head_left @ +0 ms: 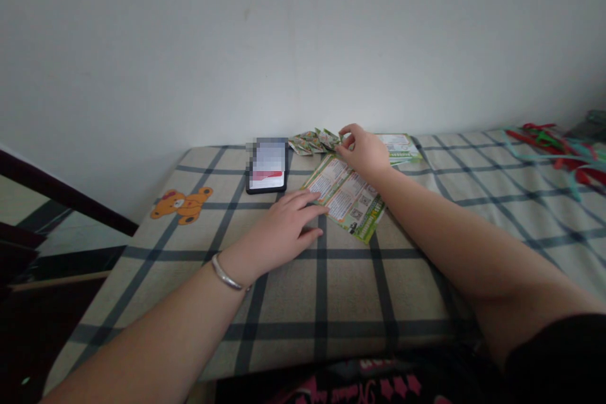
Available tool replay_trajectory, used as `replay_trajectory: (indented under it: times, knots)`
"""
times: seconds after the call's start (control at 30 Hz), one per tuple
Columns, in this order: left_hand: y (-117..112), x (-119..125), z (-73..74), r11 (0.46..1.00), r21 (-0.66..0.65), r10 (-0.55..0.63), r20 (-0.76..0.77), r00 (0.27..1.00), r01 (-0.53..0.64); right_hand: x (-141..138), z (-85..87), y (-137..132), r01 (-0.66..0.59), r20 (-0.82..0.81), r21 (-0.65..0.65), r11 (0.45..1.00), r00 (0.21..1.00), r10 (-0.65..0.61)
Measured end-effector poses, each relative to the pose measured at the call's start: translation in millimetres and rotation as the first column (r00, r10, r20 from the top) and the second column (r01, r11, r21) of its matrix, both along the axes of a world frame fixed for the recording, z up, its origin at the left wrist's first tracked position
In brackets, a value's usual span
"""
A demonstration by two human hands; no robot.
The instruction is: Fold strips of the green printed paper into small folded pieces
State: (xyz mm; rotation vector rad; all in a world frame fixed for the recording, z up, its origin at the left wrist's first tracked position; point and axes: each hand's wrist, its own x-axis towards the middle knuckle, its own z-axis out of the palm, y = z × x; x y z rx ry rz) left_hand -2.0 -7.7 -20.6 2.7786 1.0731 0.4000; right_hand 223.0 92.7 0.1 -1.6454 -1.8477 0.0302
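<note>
My left hand lies flat on the checked cloth, fingers stretched out, its fingertips touching the near corner of a green and white printed leaflet. A silver bangle sits on that wrist. My right hand reaches over the leaflet's far end, fingers curled in a pinch on one of several small green sachets fanned out by the wall. A second green leaflet lies just right of that hand, partly hidden by it.
A black phone with a lit screen lies left of the sachets. The checked cloth bears an orange bear print at left. Red and teal ribbons lie at the far right. A white wall stands behind; the table drops off at left.
</note>
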Motion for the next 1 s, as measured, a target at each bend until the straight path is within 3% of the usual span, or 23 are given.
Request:
replay_trajectory:
  times: [0.13, 0.33, 0.53, 0.8, 1.0]
  knots:
    - [-1, 0, 0.2, 1.0, -0.005, 0.015, 0.008, 1.0, -0.015, 2, -1.0, -20, -0.132, -0.056, -0.025, 0.991, 0.99, 0.131]
    - [-1, -1, -2.8, 0.999, 0.024, 0.033, 0.027, 0.999, -0.034, 13, -3.2, -56, -0.309, -0.05, -0.191, 0.932, 0.951, 0.305]
    - [-2, -2, -3.0, 0.999, 0.041, 0.036, 0.005, 0.999, -0.037, 31, 0.0, -86, -0.565, 0.12, -0.254, 0.785, 0.787, 0.606]
    - [-6, 2, 6.7, 0.996, 0.016, 0.085, -0.046, 0.995, -0.084, 48, -1.6, -98, -0.598, 0.143, -0.427, 0.678, 0.696, 0.704]
    - [-6, 2, 7.1, 0.995, 0.023, 0.1, -0.069, 0.993, -0.098, 49, -0.6, -98, -0.622, 0.185, -0.422, 0.66, 0.654, 0.734]
